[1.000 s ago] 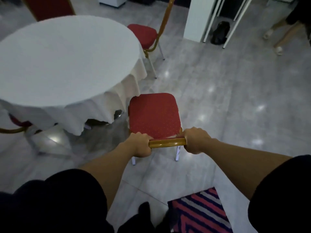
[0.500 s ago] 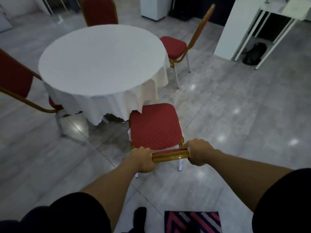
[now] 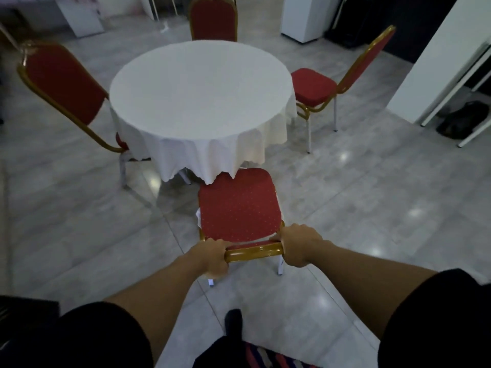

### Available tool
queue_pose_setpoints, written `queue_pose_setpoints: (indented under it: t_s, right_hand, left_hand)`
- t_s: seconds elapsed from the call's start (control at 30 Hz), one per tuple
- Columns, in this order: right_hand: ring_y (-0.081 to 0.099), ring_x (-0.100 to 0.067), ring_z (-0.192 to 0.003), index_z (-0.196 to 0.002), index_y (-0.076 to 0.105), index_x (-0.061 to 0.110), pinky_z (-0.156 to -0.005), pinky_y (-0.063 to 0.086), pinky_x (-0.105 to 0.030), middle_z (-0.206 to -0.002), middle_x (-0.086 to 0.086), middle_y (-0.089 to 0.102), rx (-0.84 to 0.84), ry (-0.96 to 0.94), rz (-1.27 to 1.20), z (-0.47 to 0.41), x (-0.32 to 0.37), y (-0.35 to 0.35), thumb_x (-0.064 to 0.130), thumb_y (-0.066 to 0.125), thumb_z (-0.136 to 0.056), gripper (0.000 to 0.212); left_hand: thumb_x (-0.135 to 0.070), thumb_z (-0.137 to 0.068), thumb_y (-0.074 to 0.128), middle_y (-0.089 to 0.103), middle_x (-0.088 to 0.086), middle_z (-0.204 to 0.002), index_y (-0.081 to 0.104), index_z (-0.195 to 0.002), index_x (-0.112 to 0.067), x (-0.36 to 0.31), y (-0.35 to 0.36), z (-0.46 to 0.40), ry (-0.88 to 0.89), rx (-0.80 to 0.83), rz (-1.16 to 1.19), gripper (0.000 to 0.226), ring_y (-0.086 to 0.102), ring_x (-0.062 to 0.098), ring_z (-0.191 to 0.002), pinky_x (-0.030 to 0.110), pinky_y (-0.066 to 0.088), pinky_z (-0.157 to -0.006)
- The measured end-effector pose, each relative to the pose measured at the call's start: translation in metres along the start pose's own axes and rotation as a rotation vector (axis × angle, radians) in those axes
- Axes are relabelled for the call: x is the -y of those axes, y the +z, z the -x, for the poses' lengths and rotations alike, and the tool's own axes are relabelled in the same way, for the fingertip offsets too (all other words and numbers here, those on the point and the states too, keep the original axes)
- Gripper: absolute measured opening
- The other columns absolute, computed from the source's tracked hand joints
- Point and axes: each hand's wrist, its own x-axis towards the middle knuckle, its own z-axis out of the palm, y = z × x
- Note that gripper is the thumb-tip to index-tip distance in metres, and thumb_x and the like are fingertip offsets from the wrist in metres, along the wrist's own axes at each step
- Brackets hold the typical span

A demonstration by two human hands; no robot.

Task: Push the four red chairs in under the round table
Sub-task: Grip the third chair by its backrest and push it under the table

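Red upholstery and gold-painted metal mark the nearest chair point(image 3: 239, 208), whose seat front just meets the hanging hem of the white cloth on the round table point(image 3: 199, 86). A person's left hand point(image 3: 212, 257) and right hand point(image 3: 299, 248) are each wrapped tight around the top rail of the chair's back, fingers curled closed on the bar. Three more chairs ring the table: one on its left side point(image 3: 63, 86), one on its far side point(image 3: 214, 18) and one on its right point(image 3: 318, 86), with much of that last seat exposed. The stiff frame looks light enough to slide across the glossy tiled floor point(image 3: 372, 195), and the top rail seems the natural hold, though thin legs may skid or snag the soft cloth.
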Motion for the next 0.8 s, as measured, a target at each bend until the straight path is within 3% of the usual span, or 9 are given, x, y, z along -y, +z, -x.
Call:
queue_pose_setpoints:
  t_s: [0.3, 0.43, 0.6, 0.8]
  right_hand:
    - [0.063, -0.021, -0.077, -0.120, 0.070, 0.036, -0.074, 0.058, -0.038, -0.087, 0.003, 0.062, 0.012, -0.006, 0.012, -0.066, -0.037, -0.049, 0.015, 0.056, -0.090, 0.039]
    - [0.063, -0.021, -0.079, -0.127, 0.070, 0.043, -0.073, 0.054, -0.036, -0.089, 0.004, 0.064, -0.007, -0.022, 0.026, -0.103, -0.044, -0.077, 0.014, 0.056, -0.091, 0.049]
    - [0.055, -0.014, -0.067, -0.133, 0.067, 0.048, -0.065, 0.046, -0.031, -0.076, 0.013, 0.053, -0.029, -0.030, 0.033, -0.152, -0.044, -0.112, 0.013, 0.056, -0.092, 0.055]
    - [0.050, -0.008, -0.063, -0.129, 0.069, 0.052, -0.054, 0.035, -0.027, -0.073, 0.014, 0.055, -0.035, -0.019, 0.041, -0.199, -0.049, -0.146, 0.013, 0.055, -0.091, 0.056]
  left_hand:
    - [-0.016, -0.081, 0.052, 0.071, 0.003, -0.110, 0.063, -0.133, -0.033, -0.004, -0.045, -0.063, 0.013, -0.051, 0.086, 0.057, 0.067, 0.027, -0.102, 0.041, 0.058, -0.089]
    - [-0.014, -0.082, 0.052, 0.066, -0.001, -0.101, 0.065, -0.123, -0.032, 0.002, -0.076, -0.094, 0.010, -0.057, 0.100, 0.047, 0.065, 0.027, -0.097, 0.035, 0.050, -0.079]
    - [-0.023, -0.073, 0.046, 0.066, 0.003, -0.102, 0.064, -0.122, -0.029, 0.019, -0.123, -0.128, -0.021, -0.055, 0.085, 0.052, 0.066, 0.031, -0.097, 0.039, 0.055, -0.078]
    - [-0.025, -0.067, 0.044, 0.067, 0.001, -0.094, 0.066, -0.109, -0.035, 0.029, -0.160, -0.161, -0.025, -0.068, 0.101, 0.049, 0.067, 0.030, -0.091, 0.043, 0.059, -0.081]
